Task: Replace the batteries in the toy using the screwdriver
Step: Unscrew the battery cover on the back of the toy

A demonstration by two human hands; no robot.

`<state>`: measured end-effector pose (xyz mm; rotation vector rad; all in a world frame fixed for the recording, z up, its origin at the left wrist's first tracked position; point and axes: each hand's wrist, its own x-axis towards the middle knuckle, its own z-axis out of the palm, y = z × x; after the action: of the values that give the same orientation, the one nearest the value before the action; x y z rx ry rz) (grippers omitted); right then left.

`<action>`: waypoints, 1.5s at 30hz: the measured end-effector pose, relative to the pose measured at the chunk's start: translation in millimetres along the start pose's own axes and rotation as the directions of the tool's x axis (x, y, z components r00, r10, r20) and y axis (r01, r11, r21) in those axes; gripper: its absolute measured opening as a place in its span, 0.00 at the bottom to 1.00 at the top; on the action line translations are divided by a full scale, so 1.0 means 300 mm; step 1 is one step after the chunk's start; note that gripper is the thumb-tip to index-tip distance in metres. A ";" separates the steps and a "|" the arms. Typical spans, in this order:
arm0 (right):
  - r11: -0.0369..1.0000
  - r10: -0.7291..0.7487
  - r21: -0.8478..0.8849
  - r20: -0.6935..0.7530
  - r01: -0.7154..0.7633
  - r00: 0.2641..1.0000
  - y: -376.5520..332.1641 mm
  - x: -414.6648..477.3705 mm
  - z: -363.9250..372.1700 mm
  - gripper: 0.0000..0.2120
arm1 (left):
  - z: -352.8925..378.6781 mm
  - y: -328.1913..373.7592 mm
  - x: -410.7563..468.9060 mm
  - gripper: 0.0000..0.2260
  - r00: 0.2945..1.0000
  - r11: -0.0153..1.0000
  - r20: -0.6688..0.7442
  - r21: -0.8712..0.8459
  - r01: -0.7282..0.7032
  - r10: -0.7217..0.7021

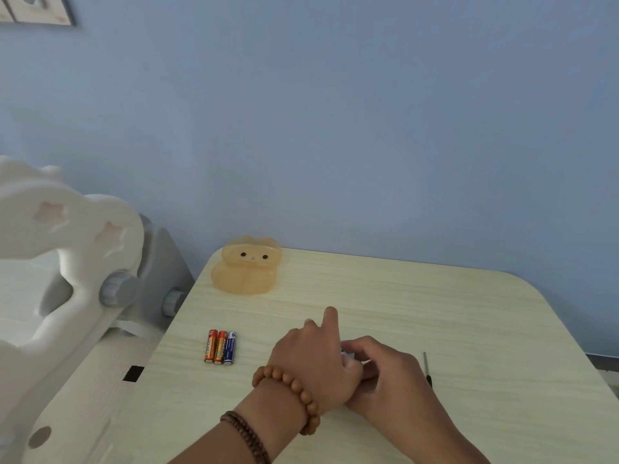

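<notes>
My two hands meet at the middle of the pale wooden table [435,313]. My right hand [388,373] curls around a small white toy part [348,356], which is mostly hidden. My left hand [311,360] lies against it from the left and holds the same part, with one finger sticking straight out. Three AAA batteries [220,347], two orange and one blue, lie side by side to the left of my hands. The orange translucent bear-shaped toy shell [248,267] rests at the table's far left corner. The thin screwdriver [427,370] lies on the table just right of my right hand.
A white and grey plastic chair [83,262] with star cut-outs stands to the left of the table. The blue wall [335,128] runs right behind the table's far edge. Beaded bracelets sit on my left wrist [288,396].
</notes>
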<state>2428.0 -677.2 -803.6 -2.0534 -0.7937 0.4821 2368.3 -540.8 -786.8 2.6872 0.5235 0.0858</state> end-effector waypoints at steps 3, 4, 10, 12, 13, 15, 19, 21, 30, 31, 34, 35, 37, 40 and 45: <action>1.000 0.010 0.000 -0.002 -0.010 1.000 0.001 -0.002 0.001 0.17 | -0.011 -0.005 0.003 0.12 0.999 0.999 0.013 0.004 -0.045 0.045; 1.000 0.014 -0.001 0.001 -0.014 1.000 0.001 -0.003 0.000 0.17 | -0.015 -0.007 0.002 0.11 0.998 0.998 0.012 -0.001 -0.064 0.064; 0.999 0.017 -0.042 0.018 -0.016 1.000 0.001 -0.011 -0.022 0.20 | -0.040 -0.034 0.000 0.08 0.981 0.982 -0.051 -0.028 -0.189 0.188; 0.999 0.029 -0.041 0.017 -0.028 0.999 0.005 -0.014 -0.027 0.20 | -0.047 -0.065 -0.001 0.12 0.969 0.968 0.017 -0.058 -0.245 0.246; 0.999 0.035 -0.033 0.015 -0.034 0.999 0.008 -0.015 -0.029 0.20 | -0.051 -0.084 -0.002 0.14 0.959 0.960 0.061 -0.072 -0.271 0.275; 0.999 0.035 -0.026 0.015 -0.034 0.999 0.013 -0.017 -0.030 0.20 | -0.058 -0.120 -0.001 0.18 0.939 0.947 0.133 -0.088 -0.309 0.318; 0.999 0.027 -0.043 0.012 -0.027 1.000 0.017 -0.013 -0.032 0.22 | -0.069 -0.132 -0.007 0.23 0.941 0.942 0.046 -0.032 -0.333 0.335; 0.999 0.038 -0.038 0.005 -0.038 0.999 0.022 -0.008 -0.032 0.22 | -0.073 -0.121 -0.008 0.24 0.941 0.940 -0.045 0.078 -0.332 0.336; 0.995 0.090 -0.032 -0.023 -0.091 0.996 0.056 -0.014 -0.028 0.26 | -0.112 -0.179 0.007 0.22 0.953 0.952 -0.202 0.163 0.260 -0.226; 0.995 0.091 -0.032 -0.026 -0.092 0.996 0.059 -0.013 -0.028 0.26 | -0.105 -0.183 0.007 0.22 0.950 0.937 -0.165 0.187 0.293 -0.264; 0.995 0.090 -0.038 -0.027 -0.091 0.996 0.063 -0.009 -0.030 0.26 | -0.080 -0.184 0.003 0.23 0.945 0.912 -0.077 0.247 0.328 -0.319; 0.995 0.094 -0.034 -0.024 -0.095 0.995 0.064 -0.009 -0.031 0.26 | -0.075 -0.181 0.001 0.23 0.943 0.907 -0.062 0.261 0.331 -0.327; 0.995 0.098 -0.027 -0.017 -0.099 0.995 0.065 -0.010 -0.033 0.26 | -0.071 -0.175 -0.001 0.23 0.942 0.901 -0.044 0.278 0.331 -0.333; 0.995 0.096 -0.028 -0.007 -0.096 0.995 0.068 -0.011 -0.037 0.27 | -0.061 -0.171 0.000 0.24 0.935 0.892 -0.014 0.296 0.342 -0.353; 0.995 0.095 -0.025 -0.005 -0.095 0.995 0.074 -0.009 -0.039 0.26 | -0.066 -0.172 0.003 0.26 0.925 0.882 -0.006 0.299 0.364 -0.380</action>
<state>2441.0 -695.4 -815.4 -2.1218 -0.7055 0.5230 2348.6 -489.1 -789.0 2.8026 1.1048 -0.1861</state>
